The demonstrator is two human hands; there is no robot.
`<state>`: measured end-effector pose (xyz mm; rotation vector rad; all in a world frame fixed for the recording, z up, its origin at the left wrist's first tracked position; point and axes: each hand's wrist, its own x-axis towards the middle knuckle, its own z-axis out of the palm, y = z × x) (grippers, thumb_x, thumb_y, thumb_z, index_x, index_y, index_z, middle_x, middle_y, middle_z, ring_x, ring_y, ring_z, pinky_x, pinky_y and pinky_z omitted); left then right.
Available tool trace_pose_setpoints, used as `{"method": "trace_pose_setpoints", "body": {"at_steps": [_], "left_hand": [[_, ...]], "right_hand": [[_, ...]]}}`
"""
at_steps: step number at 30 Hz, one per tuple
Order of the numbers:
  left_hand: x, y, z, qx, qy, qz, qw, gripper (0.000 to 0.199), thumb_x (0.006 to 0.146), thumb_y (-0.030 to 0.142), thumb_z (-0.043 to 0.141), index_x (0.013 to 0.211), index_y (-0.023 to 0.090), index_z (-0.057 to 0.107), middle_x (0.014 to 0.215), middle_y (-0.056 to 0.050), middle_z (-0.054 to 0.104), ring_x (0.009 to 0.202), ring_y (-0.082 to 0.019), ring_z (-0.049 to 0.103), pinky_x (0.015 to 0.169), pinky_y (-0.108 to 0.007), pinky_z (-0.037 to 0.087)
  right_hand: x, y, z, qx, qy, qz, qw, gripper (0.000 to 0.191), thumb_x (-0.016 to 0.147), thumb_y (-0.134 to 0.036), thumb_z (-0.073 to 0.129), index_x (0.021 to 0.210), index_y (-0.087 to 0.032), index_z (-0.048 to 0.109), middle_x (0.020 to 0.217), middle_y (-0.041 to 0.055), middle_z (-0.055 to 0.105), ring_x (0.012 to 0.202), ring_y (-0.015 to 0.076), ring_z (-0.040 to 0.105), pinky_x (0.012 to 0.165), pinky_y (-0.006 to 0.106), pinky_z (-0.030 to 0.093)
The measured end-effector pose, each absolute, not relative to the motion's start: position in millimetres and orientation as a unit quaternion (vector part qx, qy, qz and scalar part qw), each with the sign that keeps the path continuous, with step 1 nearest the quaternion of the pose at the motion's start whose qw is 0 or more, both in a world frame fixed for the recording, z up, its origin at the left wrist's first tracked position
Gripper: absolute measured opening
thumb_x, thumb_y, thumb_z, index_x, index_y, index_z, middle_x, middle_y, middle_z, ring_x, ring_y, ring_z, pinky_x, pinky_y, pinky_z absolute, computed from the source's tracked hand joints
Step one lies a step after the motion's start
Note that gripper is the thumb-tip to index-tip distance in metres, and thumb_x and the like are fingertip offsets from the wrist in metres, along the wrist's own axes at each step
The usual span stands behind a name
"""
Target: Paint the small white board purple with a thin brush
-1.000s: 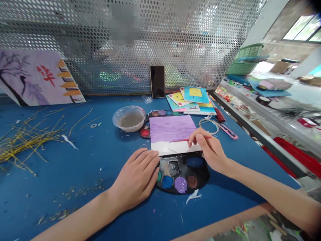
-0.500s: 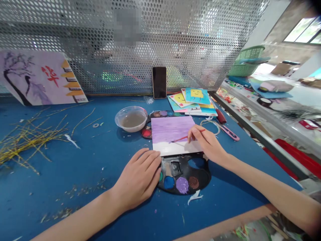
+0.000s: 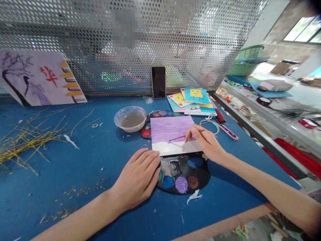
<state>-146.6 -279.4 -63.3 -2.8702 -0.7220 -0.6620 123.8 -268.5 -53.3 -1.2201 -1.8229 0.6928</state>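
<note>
A thin red paintbrush (image 3: 178,137) is pinched in my right hand (image 3: 204,142), its tip on the white lower part of a canvas board near the purple edge. Purple paint covers the upper part of the board (image 3: 170,125), which rests over a black palette (image 3: 204,172) with purple, blue, brown and green paint. My left hand (image 3: 139,174) lies flat, fingers spread, at the board's lower left corner and the palette's left edge; it holds nothing. A clear bowl of murky water (image 3: 130,119) stands behind the board to the left.
A phone (image 3: 158,82) leans on the perforated metal screen. Small paintings (image 3: 196,96) are stacked at the back right, beside a pink cutter (image 3: 229,132). Yellow twigs (image 3: 27,142) lie at left, before a larger painting (image 3: 42,78). A green basket (image 3: 243,68) sits on the right shelf.
The brush tip has moved slightly left along the lower edge of the purple paint. My left hand stays in place, and the whole view has shifted very slightly.
</note>
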Motion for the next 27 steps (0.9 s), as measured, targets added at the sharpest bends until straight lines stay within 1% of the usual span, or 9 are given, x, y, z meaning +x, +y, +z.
{"method": "trace_pose_setpoints", "body": {"at_steps": [3, 6, 8, 11, 17, 20, 22, 25, 27], "left_hand": [[-147, -280, -63, -0.945, -0.239, -0.218, 0.057, 0.028, 0.095, 0.018, 0.045, 0.114, 0.008, 0.063, 0.117, -0.014, 0.069, 0.11, -0.025, 0.062, 0.105, -0.044, 0.04], [-147, -280, -63, -0.945, -0.24, -0.217, 0.056, 0.029, 0.095, 0.018, 0.045, 0.115, 0.008, 0.063, 0.117, -0.014, 0.069, 0.11, -0.026, 0.062, 0.106, -0.044, 0.04], [-147, -280, -63, -0.945, -0.239, -0.216, 0.056, 0.028, 0.095, 0.018, 0.045, 0.114, 0.007, 0.063, 0.117, -0.014, 0.069, 0.111, -0.026, 0.062, 0.105, -0.045, 0.04], [-147, -279, -64, -0.945, -0.237, -0.217, 0.058, 0.029, 0.096, 0.019, 0.044, 0.114, 0.008, 0.063, 0.117, -0.013, 0.069, 0.11, -0.026, 0.062, 0.105, -0.045, 0.04], [-147, -280, -64, -0.945, -0.237, -0.217, 0.057, 0.028, 0.096, 0.019, 0.044, 0.114, 0.008, 0.063, 0.117, -0.013, 0.069, 0.11, -0.026, 0.062, 0.105, -0.044, 0.04], [-148, -280, -64, -0.946, -0.236, -0.216, 0.055, 0.028, 0.095, 0.018, 0.045, 0.114, 0.007, 0.063, 0.117, -0.014, 0.069, 0.11, -0.026, 0.062, 0.105, -0.044, 0.039], [-148, -280, -64, -0.946, -0.237, -0.216, 0.054, 0.028, 0.095, 0.018, 0.045, 0.114, 0.007, 0.063, 0.117, -0.014, 0.069, 0.111, -0.027, 0.062, 0.106, -0.045, 0.039], [-148, -279, -65, -0.946, -0.235, -0.218, 0.053, 0.027, 0.095, 0.018, 0.046, 0.113, 0.006, 0.063, 0.116, -0.014, 0.069, 0.11, -0.026, 0.062, 0.105, -0.044, 0.039], [-148, -279, -65, -0.946, -0.234, -0.218, 0.053, 0.027, 0.095, 0.018, 0.046, 0.113, 0.006, 0.063, 0.117, -0.014, 0.069, 0.111, -0.026, 0.062, 0.105, -0.044, 0.039]], "right_hand": [[123, -268, -53, -0.497, -0.742, 0.238, 0.381, 0.045, 0.104, -0.043, 0.028, 0.077, -0.02, 0.056, 0.079, 0.0013, 0.06, 0.078, 0.0149, 0.054, 0.084, 0.031, 0.037], [125, -268, -53, -0.517, -0.723, 0.207, 0.409, 0.046, 0.104, -0.044, 0.027, 0.074, -0.021, 0.052, 0.073, 0.0005, 0.057, 0.073, 0.0148, 0.051, 0.08, 0.032, 0.036], [126, -268, -54, -0.509, -0.715, 0.225, 0.423, 0.045, 0.104, -0.045, 0.028, 0.076, -0.021, 0.053, 0.075, 0.0014, 0.057, 0.076, 0.0156, 0.052, 0.078, 0.031, 0.037], [126, -267, -53, -0.496, -0.73, 0.251, 0.398, 0.045, 0.104, -0.044, 0.028, 0.078, -0.02, 0.056, 0.079, 0.0019, 0.06, 0.079, 0.0156, 0.054, 0.08, 0.031, 0.038], [127, -268, -52, -0.518, -0.722, 0.187, 0.419, 0.046, 0.104, -0.043, 0.026, 0.071, -0.021, 0.05, 0.071, 0.0006, 0.055, 0.071, 0.0152, 0.049, 0.078, 0.032, 0.035], [127, -269, -51, -0.51, -0.738, 0.204, 0.393, 0.045, 0.104, -0.042, 0.025, 0.076, -0.021, 0.053, 0.076, 0.0013, 0.058, 0.075, 0.0156, 0.051, 0.08, 0.033, 0.034], [129, -268, -50, -0.519, -0.745, 0.181, 0.378, 0.046, 0.105, -0.041, 0.025, 0.073, -0.021, 0.051, 0.073, 0.0009, 0.058, 0.073, 0.0153, 0.05, 0.081, 0.033, 0.033], [133, -267, -48, -0.534, -0.732, 0.127, 0.403, 0.048, 0.104, -0.042, 0.025, 0.067, -0.021, 0.046, 0.066, 0.0004, 0.052, 0.067, 0.0153, 0.047, 0.078, 0.034, 0.033], [135, -266, -48, -0.525, -0.722, 0.136, 0.429, 0.048, 0.104, -0.043, 0.025, 0.067, -0.021, 0.047, 0.066, 0.0007, 0.052, 0.066, 0.0156, 0.046, 0.076, 0.034, 0.033]]}}
